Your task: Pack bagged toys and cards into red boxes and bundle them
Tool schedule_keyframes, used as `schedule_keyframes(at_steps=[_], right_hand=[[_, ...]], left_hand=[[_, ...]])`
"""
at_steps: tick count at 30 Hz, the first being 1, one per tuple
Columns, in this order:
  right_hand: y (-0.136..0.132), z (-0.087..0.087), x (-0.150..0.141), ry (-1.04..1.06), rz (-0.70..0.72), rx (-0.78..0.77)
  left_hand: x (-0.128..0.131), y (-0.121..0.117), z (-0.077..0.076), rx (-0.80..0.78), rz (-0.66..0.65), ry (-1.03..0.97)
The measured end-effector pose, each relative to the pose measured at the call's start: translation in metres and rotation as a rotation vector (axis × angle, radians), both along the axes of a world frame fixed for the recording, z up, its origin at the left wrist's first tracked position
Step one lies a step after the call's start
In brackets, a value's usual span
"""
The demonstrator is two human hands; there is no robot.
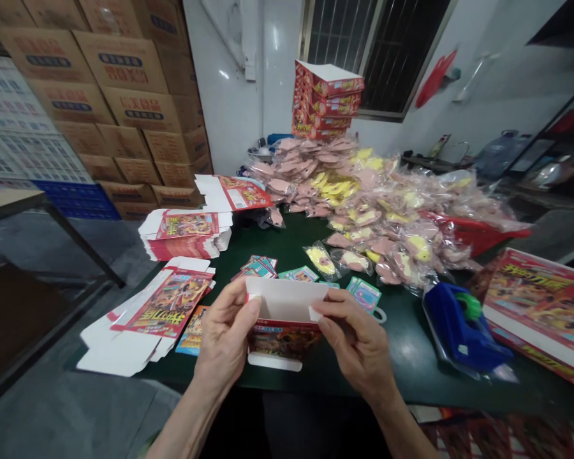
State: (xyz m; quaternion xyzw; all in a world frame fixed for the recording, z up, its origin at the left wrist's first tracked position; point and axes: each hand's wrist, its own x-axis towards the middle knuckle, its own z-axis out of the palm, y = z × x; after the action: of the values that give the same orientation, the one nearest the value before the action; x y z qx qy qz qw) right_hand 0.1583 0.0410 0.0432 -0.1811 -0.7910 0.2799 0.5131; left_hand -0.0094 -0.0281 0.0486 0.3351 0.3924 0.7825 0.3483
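Observation:
Between my hands is a small printed cardboard box (287, 341), red with a colourful picture, its white top flap standing up and another white flap sticking out below. My left hand (228, 331) grips the box's left edge, thumb by the flap's corner. At the right edge, my right hand (356, 338) pinches a white side tab with thumb and fingers. Just behind the box lie small printed cards (299, 274) in loose piles, partly hidden by my hands. A stack of flattened red boxes (165, 303) lies left of my left hand.
A heap of bagged pink and yellow pieces (363, 197) covers the table's back. A blue tape dispenser (463, 331) stands at right beside a large red carton (540, 306). More flat boxes (186, 229) are piled at left. Brown cartons (124, 95) are stacked against the wall.

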Motion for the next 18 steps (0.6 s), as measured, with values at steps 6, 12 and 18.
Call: schedule_keyframes(at_steps=[6, 12, 18], right_hand=[[0.003, -0.009, -0.005, 0.069, -0.08, -0.092], [0.014, -0.009, 0.006, -0.08, -0.01, 0.023], [0.007, -0.003, 0.019, -0.111, 0.178, -0.153]], left_hand=[[-0.003, -0.004, -0.005, 0.047, -0.059, 0.13], [-0.003, 0.007, -0.017, 0.021, -0.106, 0.187], [-0.007, -0.003, -0.011, 0.088, -0.177, 0.329]])
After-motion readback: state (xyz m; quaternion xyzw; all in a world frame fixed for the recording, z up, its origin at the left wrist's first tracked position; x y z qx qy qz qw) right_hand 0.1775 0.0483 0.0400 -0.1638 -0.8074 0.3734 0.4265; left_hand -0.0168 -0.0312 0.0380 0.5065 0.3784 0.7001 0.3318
